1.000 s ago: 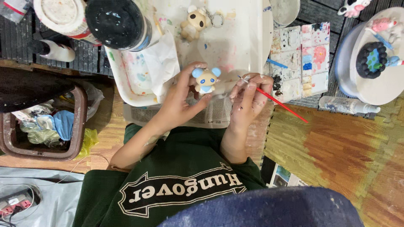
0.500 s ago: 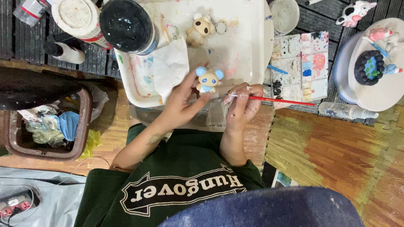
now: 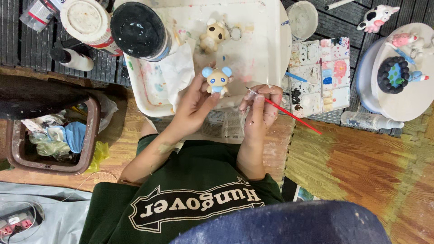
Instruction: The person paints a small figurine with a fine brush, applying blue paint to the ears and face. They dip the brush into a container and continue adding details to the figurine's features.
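Paint-spattered white tray (image 3: 271, 49) below; left hand (image 3: 192, 106) pinches small, light, likely fragile blue-eared figurine (image 3: 217, 80) by base; right hand (image 3: 262, 106) grips red brush (image 3: 294, 116).

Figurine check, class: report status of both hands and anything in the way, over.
Left hand holds blue-eared figurine over white tray. Right hand grips red brush, tip just right of figurine. Tissue beside left hand; nothing between brush and figurine.
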